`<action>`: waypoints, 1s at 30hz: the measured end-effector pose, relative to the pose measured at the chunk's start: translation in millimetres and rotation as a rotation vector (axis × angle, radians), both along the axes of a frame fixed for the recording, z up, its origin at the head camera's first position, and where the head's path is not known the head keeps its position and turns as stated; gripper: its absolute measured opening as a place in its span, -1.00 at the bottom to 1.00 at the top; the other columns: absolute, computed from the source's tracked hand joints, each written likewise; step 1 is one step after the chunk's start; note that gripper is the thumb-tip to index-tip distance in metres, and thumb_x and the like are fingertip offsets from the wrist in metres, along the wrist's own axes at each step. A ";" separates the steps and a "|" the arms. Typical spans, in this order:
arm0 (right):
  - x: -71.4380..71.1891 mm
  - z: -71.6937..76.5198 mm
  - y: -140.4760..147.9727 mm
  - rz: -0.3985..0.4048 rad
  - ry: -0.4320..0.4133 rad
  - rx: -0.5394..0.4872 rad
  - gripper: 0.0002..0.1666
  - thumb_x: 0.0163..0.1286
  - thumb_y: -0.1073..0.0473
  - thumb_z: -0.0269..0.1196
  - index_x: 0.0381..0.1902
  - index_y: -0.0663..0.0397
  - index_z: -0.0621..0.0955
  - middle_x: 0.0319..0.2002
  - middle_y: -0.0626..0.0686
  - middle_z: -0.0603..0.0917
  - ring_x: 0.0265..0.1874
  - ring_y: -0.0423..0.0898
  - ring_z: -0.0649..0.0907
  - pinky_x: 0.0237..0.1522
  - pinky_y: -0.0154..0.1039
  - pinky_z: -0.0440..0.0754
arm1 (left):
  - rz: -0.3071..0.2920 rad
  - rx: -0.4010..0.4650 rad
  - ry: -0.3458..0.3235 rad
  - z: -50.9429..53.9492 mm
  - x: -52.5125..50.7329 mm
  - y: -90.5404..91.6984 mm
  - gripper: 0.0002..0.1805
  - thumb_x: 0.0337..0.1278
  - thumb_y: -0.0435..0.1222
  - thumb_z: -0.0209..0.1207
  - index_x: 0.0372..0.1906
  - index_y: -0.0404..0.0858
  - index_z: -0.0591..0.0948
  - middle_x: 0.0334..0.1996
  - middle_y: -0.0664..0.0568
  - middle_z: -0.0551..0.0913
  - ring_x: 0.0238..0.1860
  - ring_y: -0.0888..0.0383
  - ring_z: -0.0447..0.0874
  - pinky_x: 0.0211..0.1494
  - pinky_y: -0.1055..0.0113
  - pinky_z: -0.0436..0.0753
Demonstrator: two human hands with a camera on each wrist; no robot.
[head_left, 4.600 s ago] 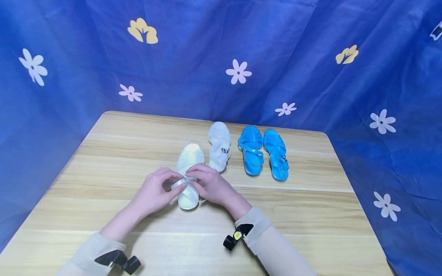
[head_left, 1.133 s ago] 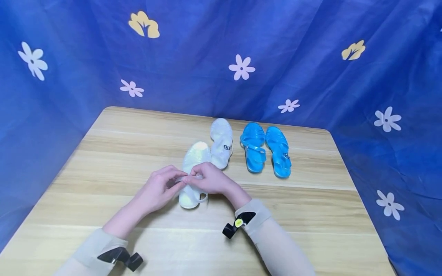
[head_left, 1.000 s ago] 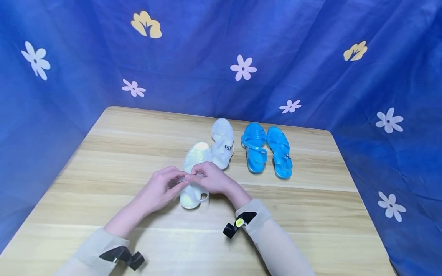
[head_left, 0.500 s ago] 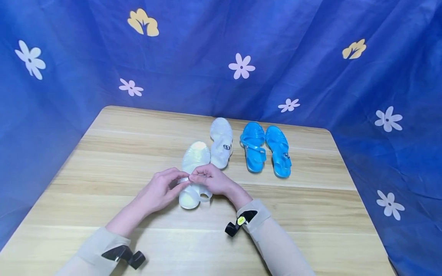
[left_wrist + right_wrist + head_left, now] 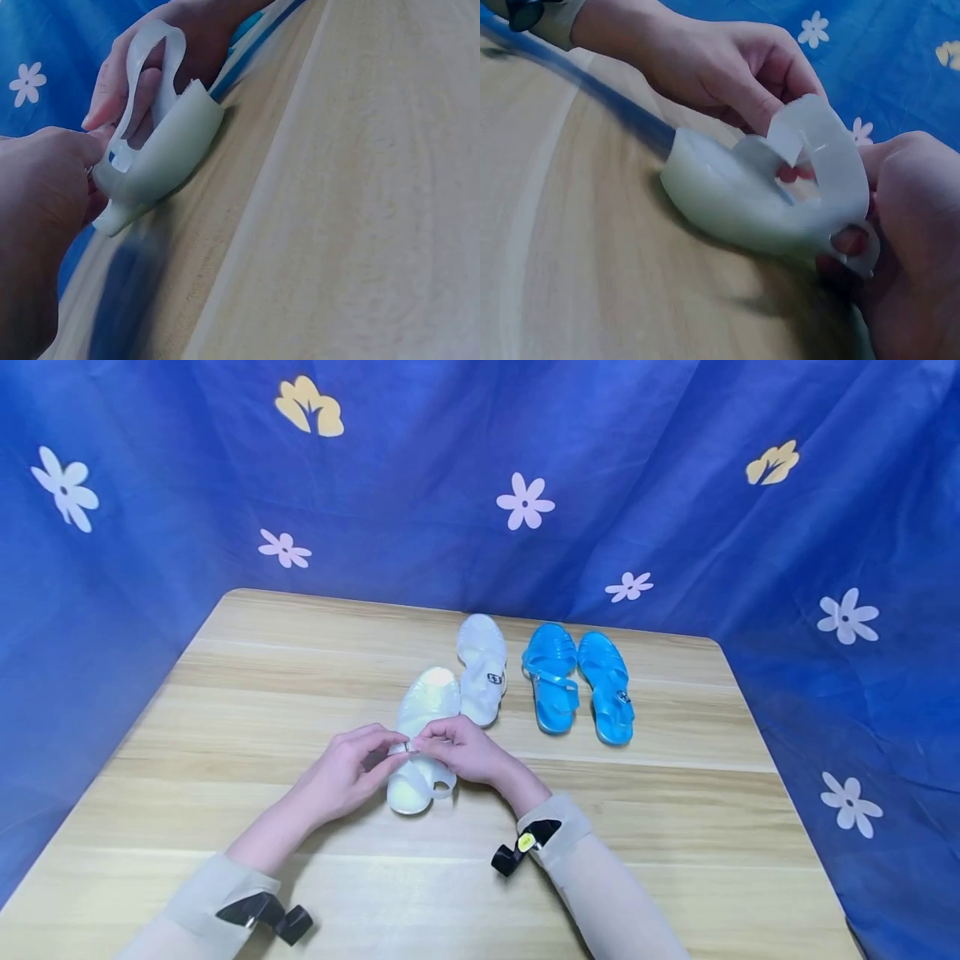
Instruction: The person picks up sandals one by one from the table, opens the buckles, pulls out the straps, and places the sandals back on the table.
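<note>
A pearly white sandal [image 5: 429, 695] lies on the table under both hands, toe away from me. My left hand [image 5: 347, 770] pinches the strap at its left side, where a small buckle [image 5: 407, 747] shows between the fingertips. From the right, my right hand [image 5: 467, 750] pinches the strap close by, its fingertips nearly meeting the left ones. The loose loop of the heel strap [image 5: 444, 787] sticks out on the sandal's right side. In the right wrist view the strap [image 5: 832, 161] arches above the sandal's heel [image 5: 712, 180]. The right fingertips are partly hidden there.
Another white sandal [image 5: 482, 647] lies just behind, nearly touching the first. To its right rest two blue sandals [image 5: 555, 714] [image 5: 600, 660] side by side. A blue flowered curtain [image 5: 420, 485] hangs around the wooden table [image 5: 262, 677].
Both hands have stayed at the sandal's strap, with only small finger shifts. The sandal has turned slightly. Its strap loop stands out further on the right than at first.
</note>
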State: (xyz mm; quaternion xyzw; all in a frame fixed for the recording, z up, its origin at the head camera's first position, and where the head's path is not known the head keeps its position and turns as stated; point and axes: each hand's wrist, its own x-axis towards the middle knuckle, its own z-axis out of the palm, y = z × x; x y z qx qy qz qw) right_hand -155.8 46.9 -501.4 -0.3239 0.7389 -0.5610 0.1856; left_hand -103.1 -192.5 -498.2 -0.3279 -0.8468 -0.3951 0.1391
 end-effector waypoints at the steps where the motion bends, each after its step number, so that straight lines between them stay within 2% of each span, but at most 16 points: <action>1: 1.0 3.5 0.1 -0.013 0.060 0.038 -0.74 0.63 0.15 0.23 -0.21 0.19 0.76 -0.53 -0.15 0.56 -0.49 -0.23 0.50 -0.37 -0.34 0.46 | -0.002 0.001 -0.002 0.6 0.5 0.0 -0.74 0.26 -0.41 0.43 0.03 -0.24 0.76 -0.14 0.19 0.76 -0.16 0.25 0.69 -0.12 0.24 0.74; 4: 4.5 18.9 1.2 -0.052 0.300 0.193 -0.76 0.60 0.08 0.27 -0.20 0.02 0.81 -0.35 -0.21 0.70 -0.27 -0.25 0.57 -0.14 -0.33 0.51 | -0.005 -0.007 -0.004 1.3 1.2 0.0 -0.74 0.27 -0.41 0.44 0.04 -0.24 0.75 -0.12 0.20 0.75 -0.15 0.25 0.69 -0.08 0.23 0.75; 7: 8.9 37.8 0.1 -0.081 0.604 0.407 -0.78 0.58 0.04 0.26 -0.15 -0.10 0.83 -0.23 -0.24 0.75 -0.16 -0.23 0.58 -0.02 -0.25 0.48 | -0.001 -0.016 -0.002 1.2 1.1 -0.2 -0.74 0.28 -0.41 0.43 0.04 -0.25 0.75 -0.13 0.20 0.74 -0.17 0.25 0.68 -0.10 0.23 0.74; 9: 11.8 49.3 -3.0 -0.068 0.734 0.519 -0.76 0.58 0.02 0.24 -0.12 -0.12 0.83 -0.21 -0.23 0.76 -0.14 -0.20 0.59 0.01 -0.19 0.46 | 0.003 -0.020 0.001 1.4 1.0 -0.4 -0.74 0.28 -0.41 0.42 0.04 -0.25 0.75 -0.13 0.20 0.75 -0.17 0.25 0.67 -0.11 0.23 0.74; 10: 13.0 53.8 -5.3 -0.053 0.761 0.554 -0.74 0.59 0.02 0.22 -0.10 -0.11 0.83 -0.20 -0.21 0.77 -0.14 -0.20 0.61 0.01 -0.19 0.47 | 0.003 -0.019 0.000 1.5 1.0 -0.7 -0.75 0.28 -0.41 0.42 0.04 -0.25 0.75 -0.13 0.20 0.75 -0.17 0.25 0.68 -0.11 0.23 0.73; 12: 13.3 58.0 -9.9 -0.011 0.719 0.585 -0.71 0.62 0.00 0.18 -0.09 -0.05 0.80 -0.21 -0.18 0.75 -0.16 -0.21 0.63 0.01 -0.24 0.50 | 0.002 -0.016 -0.005 2.0 1.2 -1.1 -0.75 0.29 -0.42 0.42 0.04 -0.22 0.76 -0.12 0.21 0.75 -0.15 0.24 0.69 -0.09 0.22 0.73; 15: 10.8 55.0 -14.0 0.048 0.528 0.554 -0.68 0.68 -0.02 0.13 -0.14 0.01 0.72 -0.32 -0.14 0.68 -0.32 -0.23 0.62 -0.20 -0.34 0.56 | 0.000 -0.011 -0.015 2.3 1.7 -1.4 -0.75 0.30 -0.42 0.41 0.04 -0.19 0.76 -0.09 0.22 0.76 -0.10 0.23 0.71 -0.02 0.20 0.73; 18: 6.6 44.4 -14.1 0.071 0.341 0.458 -0.68 0.69 -0.01 0.13 -0.27 0.00 0.61 -0.47 -0.12 0.55 -0.48 -0.23 0.53 -0.41 -0.36 0.49 | 0.002 -0.008 -0.021 1.6 2.2 -1.4 -0.74 0.31 -0.40 0.41 0.05 -0.17 0.76 -0.07 0.24 0.76 -0.05 0.22 0.73 0.03 0.21 0.74; 20: 4.0 37.1 -12.5 0.071 0.259 0.367 -0.67 0.68 0.03 0.16 -0.35 0.00 0.57 -0.52 -0.11 0.50 -0.51 -0.22 0.50 -0.44 -0.35 0.46 | 0.000 -0.007 -0.024 1.3 2.2 -1.2 -0.74 0.31 -0.40 0.41 0.05 -0.18 0.76 -0.06 0.23 0.76 -0.03 0.21 0.74 0.05 0.22 0.74; 24: 0.5 26.1 -10.5 0.058 0.165 0.204 -0.69 0.63 0.11 0.24 -0.40 0.04 0.61 -0.53 -0.13 0.50 -0.46 -0.21 0.49 -0.35 -0.34 0.44 | -0.001 -0.011 -0.014 0.0 1.8 -1.4 -0.74 0.30 -0.41 0.41 0.05 -0.22 0.75 -0.05 0.18 0.77 -0.02 0.17 0.76 0.05 0.20 0.75; 30: -1.1 16.2 -11.6 0.044 0.074 0.103 -0.77 0.60 0.16 0.25 -0.29 0.11 0.71 -0.49 -0.11 0.56 -0.43 -0.22 0.50 -0.29 -0.33 0.47 | -0.009 -0.007 0.004 -2.5 2.7 -4.0 -0.71 0.28 -0.42 0.41 0.07 -0.26 0.73 -0.04 0.11 0.77 -0.06 0.13 0.78 0.01 0.19 0.78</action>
